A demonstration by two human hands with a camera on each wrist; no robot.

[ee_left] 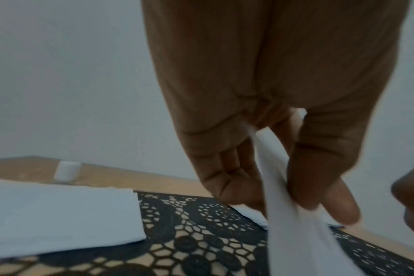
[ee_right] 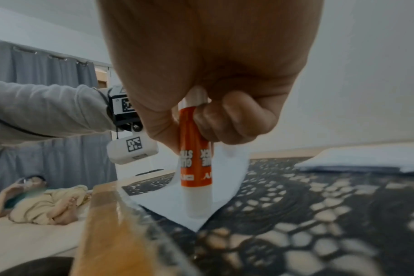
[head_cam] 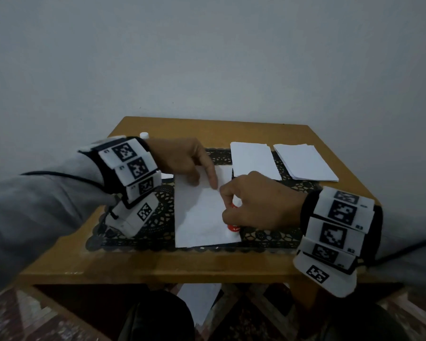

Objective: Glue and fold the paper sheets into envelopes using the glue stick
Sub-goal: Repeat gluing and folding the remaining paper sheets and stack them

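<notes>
My right hand grips the orange-and-white glue stick, left hand pinching the white paper sheet — it may crumple if the stick drags.

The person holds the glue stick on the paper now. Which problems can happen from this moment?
The right hand presses the glue stick close to the corner of the paper sheet, so glue may slip onto the black lace mat.

The left hand pinches a raised part of the sheet, which could crease or shift under the stick.

The white cap stands near the table's far edge and might be knocked off.
</notes>
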